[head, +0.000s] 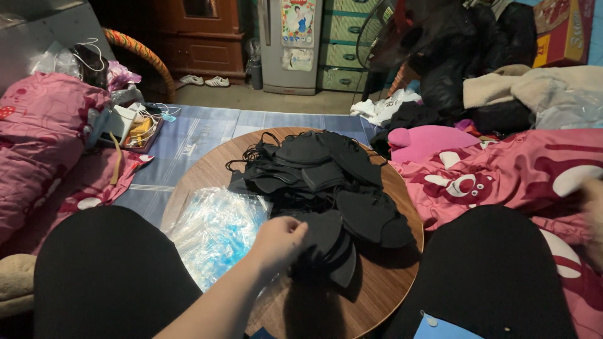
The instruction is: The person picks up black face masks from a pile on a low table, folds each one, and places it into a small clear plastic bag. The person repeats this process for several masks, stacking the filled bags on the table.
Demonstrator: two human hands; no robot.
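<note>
Head view, looking down between two black-clad knees at a round brown wooden tabletop point(383, 295) set over a blue striped mat point(188, 141). Left hand point(279, 242) comes in from lower centre, fingers curled together and pinching the edge of the nearest mask in a stack of black folded fabric face masks point(326, 242); thumb side up, grip looks light. Stack sits at the near middle of the tabletop, touching the bigger loose heap of black face masks with thin ear loops point(317, 166) spread across the far half. Crumpled clear plastic bags with a blue tint point(217, 229) lie just beside the hand on the left, partly off the tabletop rim. Right hand point(593, 220) is only a blurred sliver at the right frame edge over the pink printed blanket point(496, 176); cannot tell whether it is spread or closed. Handling judgement: masks look very light, soft, floppy, not fragile; they should fan and slide off each other, and loops probably snag neighbours. Best hold seems to be the folded curved edge, pinched thumb to fingers, not a loop. Plastic looks slippery and crinkly.
</note>
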